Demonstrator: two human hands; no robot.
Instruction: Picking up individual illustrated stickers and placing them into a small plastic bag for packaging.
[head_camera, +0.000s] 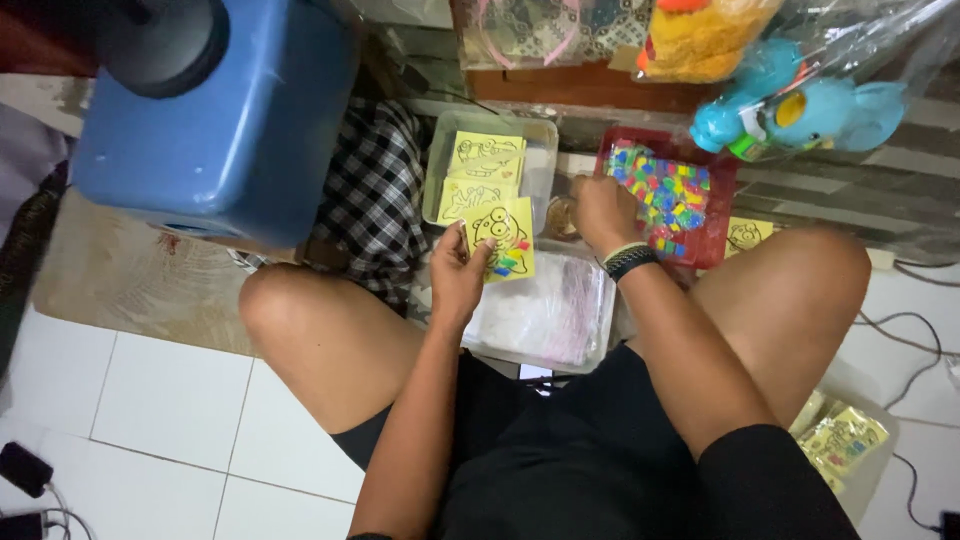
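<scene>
The yellow card (503, 238) is a small square sheet printed with a black-outlined cartoon figure with big round eyes; a few coloured pieces already fill its lower part. It stands tilted, face up toward the camera, pinched at its left edge. It hangs just in front of the clear tray (541, 135), which holds more yellow cards of the same kind lying flat. To the right of that clear tray sits the red tray (718, 215), filled with small multicoloured squares (665, 195).

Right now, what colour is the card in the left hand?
Yellow card with a black cartoon outline and coloured pieces, held by the left hand; head view.
</scene>
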